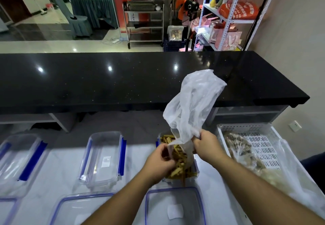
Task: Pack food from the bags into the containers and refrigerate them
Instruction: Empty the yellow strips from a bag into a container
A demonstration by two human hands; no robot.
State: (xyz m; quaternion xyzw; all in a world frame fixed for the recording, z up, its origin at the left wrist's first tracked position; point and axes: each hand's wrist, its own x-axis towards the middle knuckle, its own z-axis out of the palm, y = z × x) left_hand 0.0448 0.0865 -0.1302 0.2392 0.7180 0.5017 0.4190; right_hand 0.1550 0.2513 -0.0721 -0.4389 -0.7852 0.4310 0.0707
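A clear container (196, 169) with blue clips holds yellow-brown food strips (179, 165). Above it an upturned white plastic bag (191, 101) stands almost empty. My right hand (204, 143) grips the bag's lower part just over the container. My left hand (160, 159) is at the container's left side, fingers curled on the bag's edge and touching the strips. An empty clear container (103, 156) stands to the left, and another (19, 156) sits at the far left.
Two clear lids (175, 205) (77, 207) lie near the front of the white table. A white perforated basket (262, 142) at the right holds bagged food (244, 154). A black counter (123, 80) runs across behind the table.
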